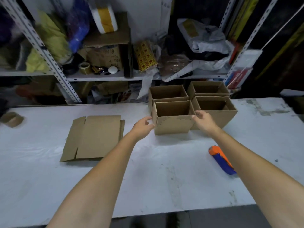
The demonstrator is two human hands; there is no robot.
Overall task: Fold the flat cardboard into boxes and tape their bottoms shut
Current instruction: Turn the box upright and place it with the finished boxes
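Note:
Four folded cardboard boxes stand open side up in a tight square at the table's far middle. My hands are on the near-left box [172, 126]. My left hand [142, 126] touches its left front corner with loosely curled fingertips. My right hand [203, 120] pinches the rim at its right front corner, beside the near-right box [229, 116]. Behind them stand the far-left box [166, 92] and the far-right box [207, 88]. A small stack of flat cardboard [97, 137] lies to the left of my left hand.
An orange and blue tape dispenser [221, 159] lies on the white table [148, 178], partly under my right forearm. A brown tape roll [12, 120] sits at the table's far left edge. Cluttered metal shelves [98, 78] rise behind the table.

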